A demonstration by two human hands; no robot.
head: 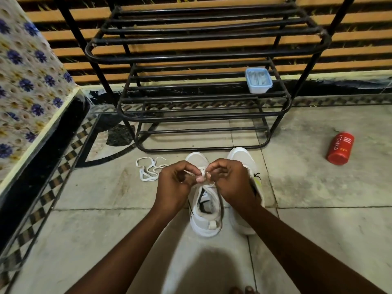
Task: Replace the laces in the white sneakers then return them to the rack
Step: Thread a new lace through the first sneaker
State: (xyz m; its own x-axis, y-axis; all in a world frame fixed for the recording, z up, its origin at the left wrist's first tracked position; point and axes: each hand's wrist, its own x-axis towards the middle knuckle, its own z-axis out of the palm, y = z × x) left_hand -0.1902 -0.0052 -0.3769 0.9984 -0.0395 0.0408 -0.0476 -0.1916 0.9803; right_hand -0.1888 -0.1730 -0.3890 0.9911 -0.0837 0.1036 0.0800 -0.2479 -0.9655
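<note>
Down on the floor [307, 187], two white sneakers [204, 219] stand side by side just in front of the black rack [203, 58]. The left hand [174, 183] and right hand [231, 181] curl their fingers [199, 179] narrow, pinching a white lace [202, 173] above the left-side shoe. A loose lace [148, 168] lies beside it.

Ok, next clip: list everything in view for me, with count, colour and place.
rack: one, black metal, against the wall
sneakers: two, white, on the floor before the rack
held lace: one, white, above one sneaker
loose lace: one, white, on the floor left of the sneakers
container: one, pale blue, on a rack shelf, right side
bottle: one, red, lying on the floor at right
cloth: one, floral, far left
left hand: one, pinches the held lace
right hand: one, pinches the held lace
</note>
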